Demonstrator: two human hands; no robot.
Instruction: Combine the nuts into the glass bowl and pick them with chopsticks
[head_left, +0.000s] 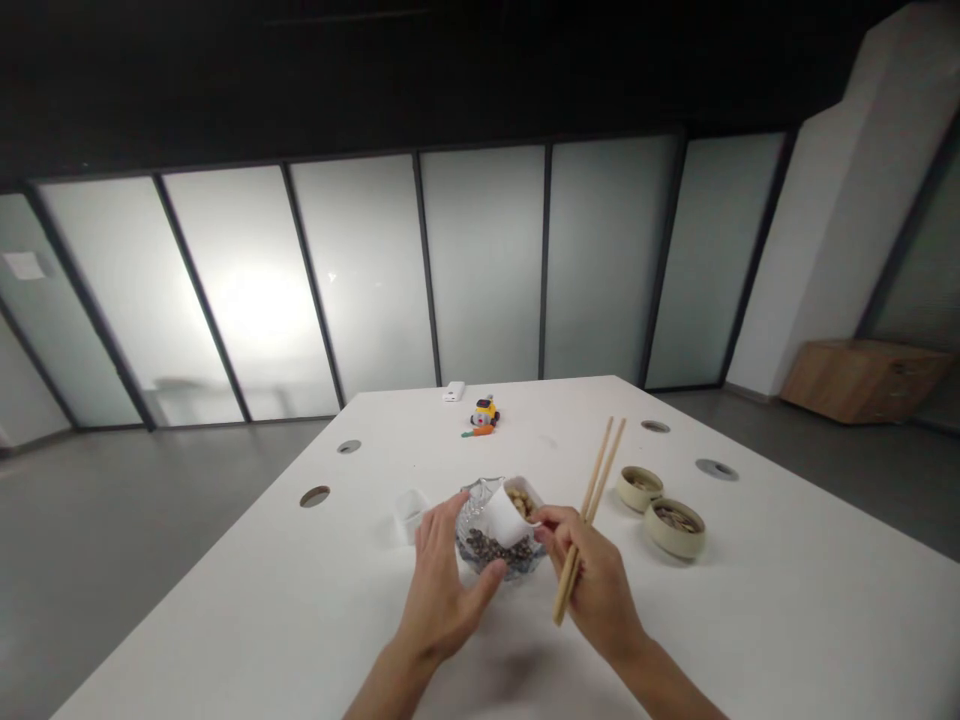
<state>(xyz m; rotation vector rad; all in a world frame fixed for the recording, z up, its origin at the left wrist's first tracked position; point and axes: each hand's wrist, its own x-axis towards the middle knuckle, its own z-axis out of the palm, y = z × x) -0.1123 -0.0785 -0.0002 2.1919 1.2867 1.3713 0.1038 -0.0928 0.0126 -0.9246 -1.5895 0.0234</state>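
Observation:
A small white plastic cup (pixel 504 516) tilts over a clear glass bowl (pixel 469 520), its rim pinched by my right hand (pixel 592 570). Light tan pieces, perhaps nuts, show inside the cup. Dark speckled pieces (pixel 487 547) lie in the bowl; their kind is too small to tell. A pair of wooden chopsticks (pixel 598 478) is also held in my right hand, pointing up and away. My left hand (pixel 446 590) is at the near left side of the bowl, thumb and fingers spread around its edge; whether it touches the glass I cannot tell.
Left of the bowl stands another clear-white container (pixel 409 510). Two beige bowls (pixel 640 488) with contents sit to the right. Farther back are a yellow toy vehicle (pixel 485 411), a toy carrot (pixel 478 432) and a white box (pixel 454 391). Round cable holes (pixel 315 496) break the white tabletop (pixel 315 610).

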